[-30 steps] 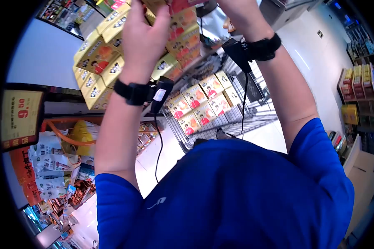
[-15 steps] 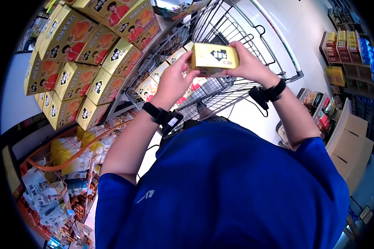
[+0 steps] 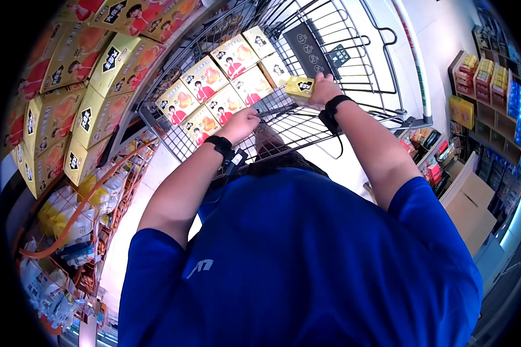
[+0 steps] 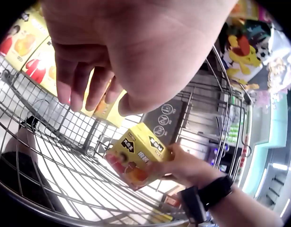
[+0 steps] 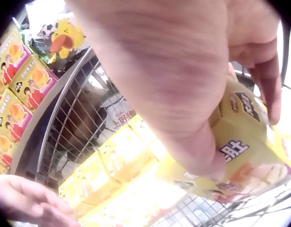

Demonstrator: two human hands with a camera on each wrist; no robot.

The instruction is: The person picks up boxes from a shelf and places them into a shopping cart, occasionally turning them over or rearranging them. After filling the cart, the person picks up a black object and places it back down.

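My right hand [image 3: 325, 92] grips a yellow food carton [image 3: 299, 87] by one end, low inside the shopping cart [image 3: 292, 127]. In the left wrist view that carton [image 4: 137, 158] is tilted, its fruit picture toward the camera, and hangs over the wire basket. Several matching boxes [image 3: 226, 104] lie in rows in the cart to the left of it. My left hand [image 3: 241, 125] hovers near the cart's close side, holding nothing. Its fingers [image 4: 84, 85] hang loosely bent in the left wrist view.
Stacked yellow cartons [image 3: 101, 110] rise on the left beside the cart. An orange-rimmed bin of bagged goods [image 3: 63, 214] stands below them. The cart's handle bar [image 3: 414, 63] runs along the right, and a dark panel [image 3: 305, 51] lies inside. Shelves of goods [image 3: 486, 110] stand further right.
Both hands came down from the stack with a carton between them. The left hand then let go and moved toward the cart's near side, while the right lowered the carton into the cart.
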